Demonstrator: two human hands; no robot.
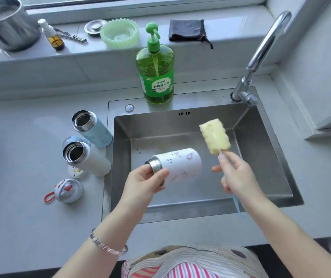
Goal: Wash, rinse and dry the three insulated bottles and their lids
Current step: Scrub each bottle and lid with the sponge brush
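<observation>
Pale grey kitchen desk (30,217) under a window ledge, stainless steel sink (261,177) set into its right half, curved chrome tap (261,53) at the sink's back right corner, no water visible running. Green pump bottle of dish liquid (156,77) stands on the sink's back rim. Left hand (146,183) is clenched around the steel neck of a white printed insulated bottle (180,165), held lying on its side over the sink basin, mouth pointing left, base toward the right. Right hand (238,177) grasps the thin stick handle of a yellow sponge bottle brush (214,135), sponge head raised up and back, just right of the bottle's base, apart from it, not inside the bottle. On the desk at the sink's left edge: a pale blue insulated bottle (94,129) and a plain white insulated bottle (88,157), both upright, open, no lids on. Near the desk's front left of those: a grey domed lid with red loop (68,190); a small white printed lid (77,171) partly hidden behind the white bottle; a third lid looks tucked between the two bottles, hard to tell. Judgement: early stage, first bottle in washing; no suds seen; two bottles, all lids, rinsing and drying left. Dark folded cloth (186,30) on the ledge untouched.
</observation>
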